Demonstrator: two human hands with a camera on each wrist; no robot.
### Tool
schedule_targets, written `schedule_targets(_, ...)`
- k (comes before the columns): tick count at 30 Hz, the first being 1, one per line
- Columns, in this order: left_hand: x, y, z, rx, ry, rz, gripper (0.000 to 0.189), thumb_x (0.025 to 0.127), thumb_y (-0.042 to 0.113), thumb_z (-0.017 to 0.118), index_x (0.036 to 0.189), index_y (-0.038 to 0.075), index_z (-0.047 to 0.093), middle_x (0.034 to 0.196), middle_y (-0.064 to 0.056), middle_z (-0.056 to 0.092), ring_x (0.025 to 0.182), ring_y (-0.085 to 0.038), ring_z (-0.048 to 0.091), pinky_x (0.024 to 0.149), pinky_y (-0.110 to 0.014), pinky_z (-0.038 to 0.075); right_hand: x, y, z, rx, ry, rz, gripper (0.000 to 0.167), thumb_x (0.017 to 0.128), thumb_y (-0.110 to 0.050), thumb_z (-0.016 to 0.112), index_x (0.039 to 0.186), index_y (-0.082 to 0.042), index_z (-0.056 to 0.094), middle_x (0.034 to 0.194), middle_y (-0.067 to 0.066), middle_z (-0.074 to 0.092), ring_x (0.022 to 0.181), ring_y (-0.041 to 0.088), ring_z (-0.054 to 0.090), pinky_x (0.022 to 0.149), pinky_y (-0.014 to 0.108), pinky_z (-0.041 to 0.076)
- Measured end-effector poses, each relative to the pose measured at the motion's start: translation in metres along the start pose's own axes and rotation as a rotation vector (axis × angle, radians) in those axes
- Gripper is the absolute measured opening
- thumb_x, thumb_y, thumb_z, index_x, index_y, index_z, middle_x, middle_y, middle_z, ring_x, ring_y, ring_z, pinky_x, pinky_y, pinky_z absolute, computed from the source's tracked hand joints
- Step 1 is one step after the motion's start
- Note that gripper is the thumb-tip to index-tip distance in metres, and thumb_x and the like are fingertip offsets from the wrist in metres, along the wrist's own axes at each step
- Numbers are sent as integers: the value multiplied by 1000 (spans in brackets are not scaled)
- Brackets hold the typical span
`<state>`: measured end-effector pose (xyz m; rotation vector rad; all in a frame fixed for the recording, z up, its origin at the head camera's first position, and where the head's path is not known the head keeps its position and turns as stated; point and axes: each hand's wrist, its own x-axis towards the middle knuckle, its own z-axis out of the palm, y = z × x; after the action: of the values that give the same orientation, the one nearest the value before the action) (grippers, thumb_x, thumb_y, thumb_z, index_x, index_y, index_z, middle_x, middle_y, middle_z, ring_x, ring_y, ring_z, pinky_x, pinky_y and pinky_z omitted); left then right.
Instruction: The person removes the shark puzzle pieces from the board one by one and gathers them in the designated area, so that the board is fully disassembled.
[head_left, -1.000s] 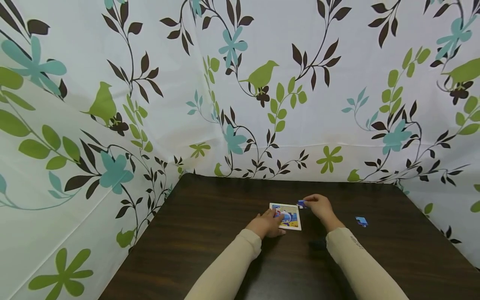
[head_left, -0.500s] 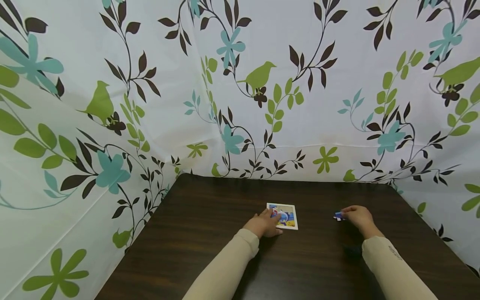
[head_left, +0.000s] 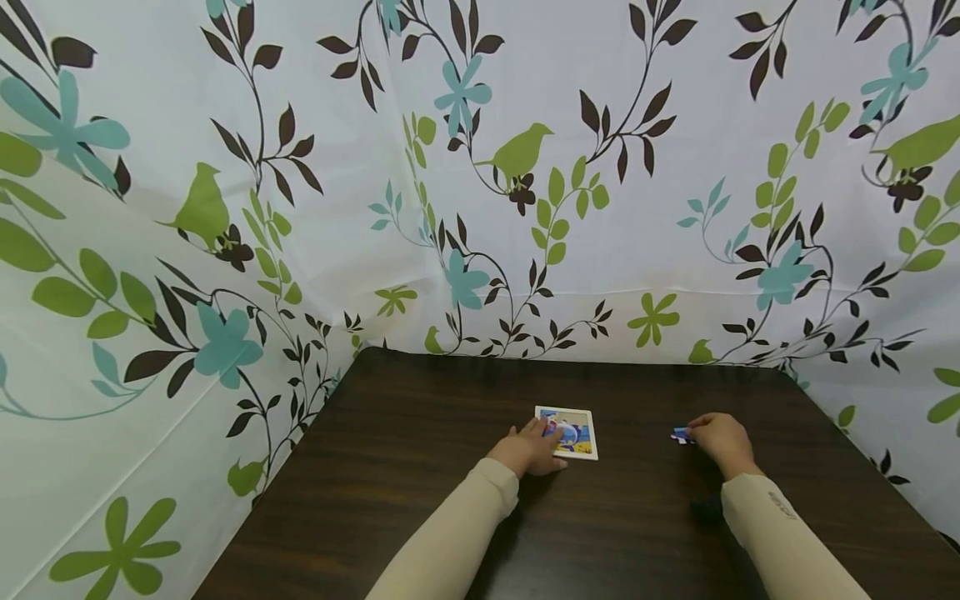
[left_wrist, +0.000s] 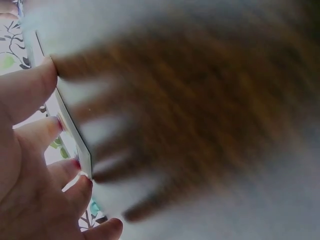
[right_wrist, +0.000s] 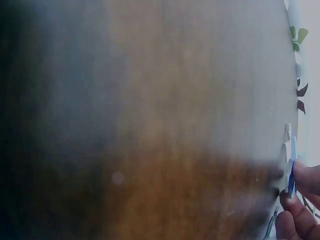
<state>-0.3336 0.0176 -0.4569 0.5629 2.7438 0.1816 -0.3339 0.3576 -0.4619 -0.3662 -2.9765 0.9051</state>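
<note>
A small jigsaw puzzle (head_left: 578, 440) in a white-bordered tray (head_left: 594, 435) lies on the table. My left hand (head_left: 527, 450) rests over its left side, fingers spread and covering part of the picture. In the left wrist view, the thumb and fingertips touch the near edge of the tray (left_wrist: 75, 131). Off to the right, my right hand (head_left: 722, 442) pinches a blue puzzle piece (head_left: 682, 435) between thumb and fingers. From the right wrist, that piece (right_wrist: 292, 175) appears tilted on edge, close over the table, with a second thin piece (right_wrist: 271, 223) lying below it.
The dark wood-grain table (head_left: 450, 408) carries the puzzle and both hands. A white curtain (head_left: 360, 250) with leaves, flowers and birds stands along the table's back and left sides.
My right hand has moved right, away from the tray's upper right corner, carrying the puzzle piece. The loose piece at right is now hidden by that hand. My left hand stays on the tray.
</note>
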Motion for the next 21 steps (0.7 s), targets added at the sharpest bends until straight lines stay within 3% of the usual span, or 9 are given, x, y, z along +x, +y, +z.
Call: schedule_targets(21,-3,2,-2,-7,-4,-13,65,98,52,54,156,36,30,167,1,19,155,-18,15,125,-48,19,3,-1,1,-50,5,16,31,93,-17,57,112,5,69,115,30,64,93,41,62,68,47,51)
